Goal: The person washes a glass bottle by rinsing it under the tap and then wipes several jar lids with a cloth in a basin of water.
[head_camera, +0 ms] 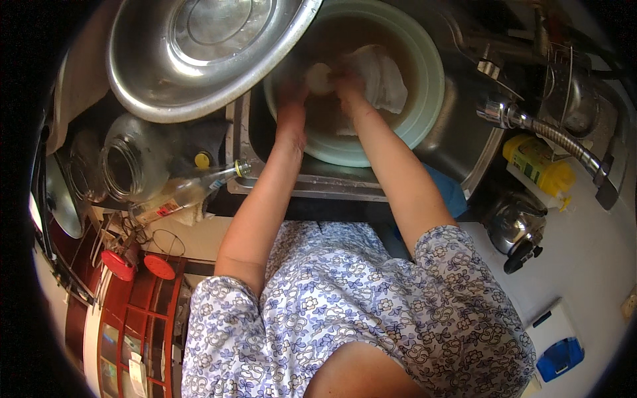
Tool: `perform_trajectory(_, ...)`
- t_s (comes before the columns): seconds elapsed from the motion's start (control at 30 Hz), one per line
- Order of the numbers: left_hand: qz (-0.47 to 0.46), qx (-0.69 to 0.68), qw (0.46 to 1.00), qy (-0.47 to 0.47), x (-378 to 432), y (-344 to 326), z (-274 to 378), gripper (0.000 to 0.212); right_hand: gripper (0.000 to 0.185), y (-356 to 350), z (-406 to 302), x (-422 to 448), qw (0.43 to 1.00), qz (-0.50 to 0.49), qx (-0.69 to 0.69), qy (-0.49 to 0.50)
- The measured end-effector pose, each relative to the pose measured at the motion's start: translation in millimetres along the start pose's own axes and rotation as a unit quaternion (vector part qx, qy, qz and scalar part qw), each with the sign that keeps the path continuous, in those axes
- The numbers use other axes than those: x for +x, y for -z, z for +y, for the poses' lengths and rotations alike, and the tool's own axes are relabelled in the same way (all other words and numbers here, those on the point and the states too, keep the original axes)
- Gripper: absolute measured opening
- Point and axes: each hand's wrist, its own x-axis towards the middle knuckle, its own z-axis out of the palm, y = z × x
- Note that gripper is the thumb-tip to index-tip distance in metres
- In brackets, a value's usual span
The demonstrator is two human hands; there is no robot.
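Both hands reach into brownish water in a pale green plastic basin (432,84) set in a steel sink. A rounded pale piece (318,78) shows between them, its material too blurred to name. My right hand (349,87) has its fingers at the right edge of this piece and seems to grip it. My left hand (291,102) is on the other side, close to the piece, its fingers blurred and dark in the water. A larger, folded-looking white item (385,79), perhaps cloth, lies in the water beyond my right hand.
A large steel bowl (204,94) overhangs the basin's left side. Glass jars (122,166) and a glass bottle (191,189) lie left of the sink (318,181). At right are a flexible faucet hose (557,134), a yellow bottle (540,164) and a steel kettle (515,224).
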Motion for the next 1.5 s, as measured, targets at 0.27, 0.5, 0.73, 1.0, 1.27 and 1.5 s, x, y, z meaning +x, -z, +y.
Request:
perform_trajectory(0.27, 0.01, -0.035, 0.992, 0.125, 9.3, 0.4, -7.1, 0.06, 0.031, 10.4, 4.0, -13.2, 0.997, 0.043, -0.021, -0.057)
perform_trajectory(0.5, -0.094, -0.23, 0.956, 0.156, 9.9, -18.2, 9.2, 0.05, 0.023, 15.9, -32.9, -100.7, 0.876, -0.028, -0.281, 0.392)
perform_trajectory(0.73, -0.119, -0.254, 0.952, 0.125, -4.7, -10.0, 24.9, 0.045, 0.024, 28.8, -52.0, -90.9, 0.978, -0.069, 0.194, 0.018)
perform_trajectory(1.0, -0.118, -0.334, 0.927, 0.121, -28.1, -5.1, 48.2, 0.042, 0.023, 26.3, -6.2, 3.1, 0.923, 0.052, 0.355, -0.138)
perform_trajectory(1.27, -0.167, -0.412, 0.89, 0.105, -30.1, -12.9, 35.4, 0.042, 0.03, 23.0, -81.1, -131.6, 0.969, -0.158, 0.166, 0.093)
perform_trajectory(1.5, -0.205, -0.442, 0.861, 0.145, -59.0, -46.9, 57.8, 0.039, 0.047, 33.9, -85.9, -148.4, 0.778, 0.041, -0.448, 0.438)
